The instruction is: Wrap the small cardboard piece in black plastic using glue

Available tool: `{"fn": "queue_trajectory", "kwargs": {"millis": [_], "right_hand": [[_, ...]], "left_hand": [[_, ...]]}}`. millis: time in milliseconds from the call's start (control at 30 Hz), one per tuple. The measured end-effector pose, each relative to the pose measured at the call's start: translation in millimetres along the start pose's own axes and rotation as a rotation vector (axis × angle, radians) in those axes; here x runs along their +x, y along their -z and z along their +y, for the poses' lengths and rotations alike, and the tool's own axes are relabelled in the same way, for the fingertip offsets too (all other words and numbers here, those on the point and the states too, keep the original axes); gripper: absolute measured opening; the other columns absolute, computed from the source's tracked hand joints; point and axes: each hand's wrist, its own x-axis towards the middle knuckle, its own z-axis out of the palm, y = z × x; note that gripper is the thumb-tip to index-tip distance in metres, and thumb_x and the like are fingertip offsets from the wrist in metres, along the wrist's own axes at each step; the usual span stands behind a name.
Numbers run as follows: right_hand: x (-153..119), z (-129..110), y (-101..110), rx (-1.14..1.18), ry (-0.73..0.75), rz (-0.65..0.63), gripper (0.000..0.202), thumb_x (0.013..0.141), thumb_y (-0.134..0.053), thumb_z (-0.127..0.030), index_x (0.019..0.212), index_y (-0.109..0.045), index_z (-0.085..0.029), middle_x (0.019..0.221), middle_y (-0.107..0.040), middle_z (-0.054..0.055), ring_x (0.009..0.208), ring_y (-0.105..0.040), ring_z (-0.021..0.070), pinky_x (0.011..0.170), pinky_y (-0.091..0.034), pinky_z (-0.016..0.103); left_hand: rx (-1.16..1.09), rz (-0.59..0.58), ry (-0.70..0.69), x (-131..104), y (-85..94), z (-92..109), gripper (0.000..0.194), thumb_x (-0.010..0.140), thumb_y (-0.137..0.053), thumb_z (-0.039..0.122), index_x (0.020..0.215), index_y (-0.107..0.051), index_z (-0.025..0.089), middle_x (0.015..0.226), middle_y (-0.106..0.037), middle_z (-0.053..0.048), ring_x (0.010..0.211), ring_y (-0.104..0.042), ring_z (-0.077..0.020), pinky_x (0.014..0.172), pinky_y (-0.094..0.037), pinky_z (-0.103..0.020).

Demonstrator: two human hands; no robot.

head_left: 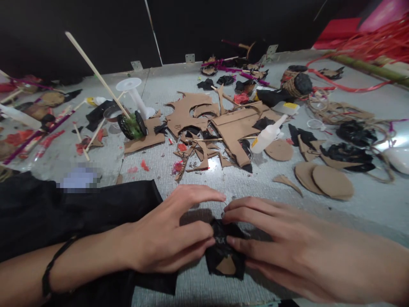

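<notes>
black piece with a brown patch, brown cardboard discs, white bottle, streaked grey tabletop

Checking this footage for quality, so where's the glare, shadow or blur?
Head view: glare whitens the table near the cardboard and at the right edge; head view: shadow lies under the left hand; head view: the right hand looks slightly blurred.

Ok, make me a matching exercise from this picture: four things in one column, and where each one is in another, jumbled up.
Things
1. Black wrapped piece
2. Wristband
3. Long wooden stick
4. Tangled red strips

Places
A. Upper right corner of the picture
B. Between the left hand and right hand
C. Slanting up by the green and black piece
D. Around the left wrist

Right pairs: 1 and B, 2 and D, 3 and C, 4 and A.
</notes>
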Motion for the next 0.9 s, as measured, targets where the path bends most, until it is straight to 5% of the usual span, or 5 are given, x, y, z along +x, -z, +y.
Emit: {"fn": "queue_trajectory", "kwargs": {"millis": [200, 900], "right_hand": [[0.8, -0.6, -2.6, 0.000, 0.004, 0.038, 0.037, 0.119, -0.046, -0.024, 0.125, -0.082, -0.016, 0.129, -0.078, 0.013, 0.132, -0.069, 0.0266, 0.113, -0.061, 0.038], [0.8, 2.2, -0.4, -0.002, 0.023, 0.021, 0.039, 0.119, -0.044, -0.023, 0.126, -0.082, -0.014, 0.129, -0.078, 0.015, 0.128, -0.070, 0.0262, 0.106, -0.064, 0.038]], "left_hand": [[-0.025, 0.077, 0.002, 0.5, -5.0, 0.7, 0.011, 0.107, -0.062, 0.011, 0.114, -0.068, 0.015, 0.140, -0.070, -0.018, 0.134, -0.068, -0.0273, 0.114, -0.064, -0.046], [-0.010, 0.077, -0.022, 3.5, -1.8, 1.1, 0.011, 0.109, -0.065, 0.018, 0.114, -0.072, 0.010, 0.137, -0.070, -0.021, 0.131, -0.069, -0.0277, 0.115, -0.063, -0.043]]}}
